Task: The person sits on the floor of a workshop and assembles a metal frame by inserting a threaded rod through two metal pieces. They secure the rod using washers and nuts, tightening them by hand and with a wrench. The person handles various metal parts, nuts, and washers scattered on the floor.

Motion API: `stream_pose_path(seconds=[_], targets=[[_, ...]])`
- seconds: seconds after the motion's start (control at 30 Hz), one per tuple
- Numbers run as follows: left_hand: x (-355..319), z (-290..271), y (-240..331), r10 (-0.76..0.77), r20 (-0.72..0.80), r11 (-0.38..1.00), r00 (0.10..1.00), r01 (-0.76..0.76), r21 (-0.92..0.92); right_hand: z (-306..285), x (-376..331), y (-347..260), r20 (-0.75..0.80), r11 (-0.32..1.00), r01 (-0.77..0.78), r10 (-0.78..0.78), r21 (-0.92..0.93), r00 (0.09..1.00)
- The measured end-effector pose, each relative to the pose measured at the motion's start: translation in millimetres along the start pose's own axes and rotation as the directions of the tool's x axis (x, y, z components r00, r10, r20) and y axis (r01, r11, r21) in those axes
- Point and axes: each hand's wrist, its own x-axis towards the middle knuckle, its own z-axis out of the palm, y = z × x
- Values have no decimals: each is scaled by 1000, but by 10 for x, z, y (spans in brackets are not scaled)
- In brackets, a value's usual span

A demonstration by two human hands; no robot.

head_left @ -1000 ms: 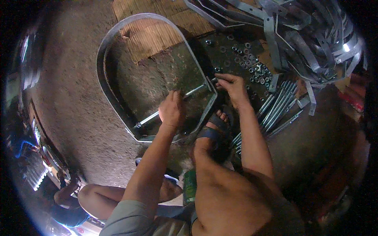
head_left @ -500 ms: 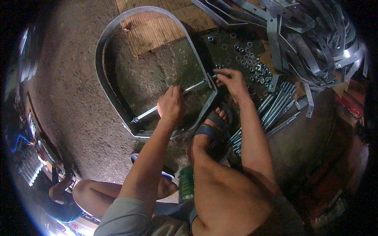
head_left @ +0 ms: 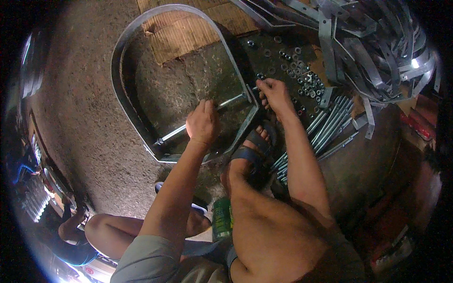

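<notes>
Floor point(head_left: 89, 104): rod point(head_left: 175, 131) (silvery) inside left fingers point(head_left: 208, 106)

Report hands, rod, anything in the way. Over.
Left hand gripping rod; right hand at its right end. Rod spans metal loop. Sandalled foot close beside loop.

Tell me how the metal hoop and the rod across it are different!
The hoop is a broad, flat strip; the rod is thin and round. The hoop bends around; the rod is straight. The left hand grips the rod, not the hoop. Both are grey metal.
</notes>
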Motion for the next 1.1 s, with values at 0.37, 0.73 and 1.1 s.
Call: stream_pose_path(seconds=[0.37, 0.73, 1.1], targets=[[0, 41, -23, 6, 29, 1000, 1000, -6, -8, -75, -107, 251, 77, 791, -217, 212, 572, 974], [3, 11, 12, 45, -39, 999, 998, -45, -13, -9, -262, 293, 149, 524, -301, 312, 797, 938], [-10, 94, -45, 32, 0, 999, 999, -32, -32, 43, -351, 178, 135, 530, -298, 324, 794, 936]])
